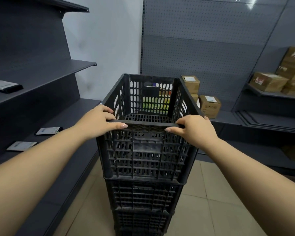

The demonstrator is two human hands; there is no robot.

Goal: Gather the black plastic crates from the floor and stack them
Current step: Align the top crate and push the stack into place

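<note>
An empty black slotted plastic crate sits on top of a stack of black crates standing on the tiled floor in front of me. My left hand grips the near left corner of the top crate's rim, thumb on the outside, fingers over the edge. My right hand grips the near right corner of the same rim in the same way. The bottom of the stack runs out of view.
Dark shelving lines the left side, with flat packets on its lower shelves. A grey pegboard wall stands behind. Cardboard boxes sit on low shelves at the back right. Beige floor tiles lie right of the stack.
</note>
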